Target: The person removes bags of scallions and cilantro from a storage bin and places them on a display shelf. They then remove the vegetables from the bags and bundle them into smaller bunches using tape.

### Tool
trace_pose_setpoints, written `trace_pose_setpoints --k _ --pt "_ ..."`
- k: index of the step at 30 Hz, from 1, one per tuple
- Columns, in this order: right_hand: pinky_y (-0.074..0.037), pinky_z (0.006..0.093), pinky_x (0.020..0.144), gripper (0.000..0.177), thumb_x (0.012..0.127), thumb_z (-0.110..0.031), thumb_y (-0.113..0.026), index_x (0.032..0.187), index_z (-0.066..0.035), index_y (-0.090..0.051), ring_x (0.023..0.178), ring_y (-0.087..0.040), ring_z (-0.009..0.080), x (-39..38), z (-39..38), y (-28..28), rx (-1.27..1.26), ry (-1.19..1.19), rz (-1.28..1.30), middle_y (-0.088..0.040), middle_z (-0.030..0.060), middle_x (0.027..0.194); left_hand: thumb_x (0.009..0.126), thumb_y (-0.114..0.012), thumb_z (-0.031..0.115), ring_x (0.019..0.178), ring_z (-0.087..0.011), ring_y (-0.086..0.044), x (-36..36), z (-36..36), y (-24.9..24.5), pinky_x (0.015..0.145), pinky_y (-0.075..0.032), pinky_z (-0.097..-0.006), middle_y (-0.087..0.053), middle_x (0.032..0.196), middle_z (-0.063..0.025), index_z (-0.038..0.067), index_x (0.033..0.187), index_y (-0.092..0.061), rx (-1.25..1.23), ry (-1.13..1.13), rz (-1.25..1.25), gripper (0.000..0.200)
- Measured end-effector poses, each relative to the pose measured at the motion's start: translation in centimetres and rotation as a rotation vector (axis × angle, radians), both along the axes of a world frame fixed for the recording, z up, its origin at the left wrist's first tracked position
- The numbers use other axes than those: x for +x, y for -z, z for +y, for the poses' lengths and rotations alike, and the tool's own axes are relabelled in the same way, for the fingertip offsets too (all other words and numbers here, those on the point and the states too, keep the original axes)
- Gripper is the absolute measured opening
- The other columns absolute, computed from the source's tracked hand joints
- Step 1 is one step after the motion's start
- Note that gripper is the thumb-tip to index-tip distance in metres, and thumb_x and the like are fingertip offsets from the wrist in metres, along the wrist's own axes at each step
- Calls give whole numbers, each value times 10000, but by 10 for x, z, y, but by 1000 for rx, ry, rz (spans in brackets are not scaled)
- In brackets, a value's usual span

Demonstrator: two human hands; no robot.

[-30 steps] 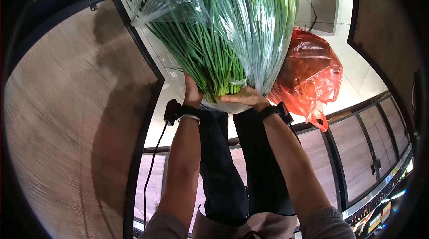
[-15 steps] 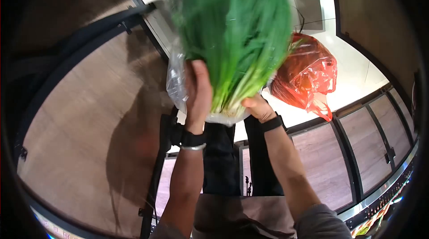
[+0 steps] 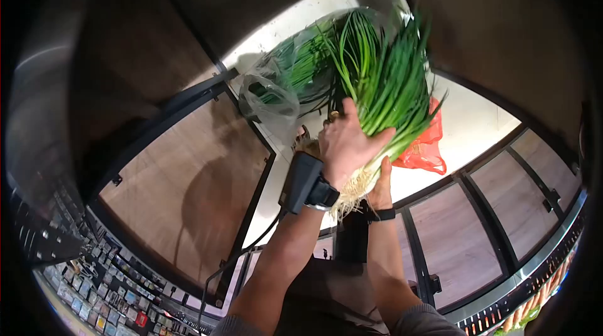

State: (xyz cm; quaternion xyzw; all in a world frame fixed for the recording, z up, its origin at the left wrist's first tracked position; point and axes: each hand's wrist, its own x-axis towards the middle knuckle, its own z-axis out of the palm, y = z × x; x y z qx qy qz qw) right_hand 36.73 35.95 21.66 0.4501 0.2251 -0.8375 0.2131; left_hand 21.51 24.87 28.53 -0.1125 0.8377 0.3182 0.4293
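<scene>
A bunch of long green onions [image 3: 392,94], tips up and pale rooted ends down, is gripped near its base between both hands. My left hand [image 3: 345,144] lies across its left side, fingers wrapped over the stalks, with a black device strapped at the wrist. My right hand [image 3: 380,188] holds the white root end from the right, thumb upward. Left of the bunch, a clear plastic bag [image 3: 273,100] with more green stalks [image 3: 308,62] inside lies on the white floor. A red plastic bag [image 3: 428,147] sits behind the bunch on the right, partly hidden.
Wood-panelled cabinet doors with black frames [image 3: 188,191] stand at the left, and more panels [image 3: 455,235] at the right. Many small packaged items [image 3: 107,292] show at the lower left. Orange and green produce [image 3: 534,304] is at the lower right.
The large bagged bundle is no longer between my hands; they now hold a loose bunch without plastic. A clear bag with stalks now lies to the left. The view has shifted.
</scene>
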Motion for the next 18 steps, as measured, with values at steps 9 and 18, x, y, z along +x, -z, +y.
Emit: trace_pose_setpoints --k 9,18 --pt "-399 406 950 698 826 -541 -496 1297 -47 -348 1136 -472 264 32 25 -191 18 70 -113 -464 125 1258 705 -569 577 724 -357 -631 32 45 -169 668 -509 -403 -614 774 -262 -172 1239 -288 -105 173 212 963" --pt "-437 385 890 705 752 -598 -559 1225 -89 -443 1020 -528 224 61 16 -395 -183 124 199 -537 60 1150 700 -537 571 838 -309 -622 54 62 -403 693 -502 -342 -618 862 -246 -203 1252 -249 -188 491 249 993"
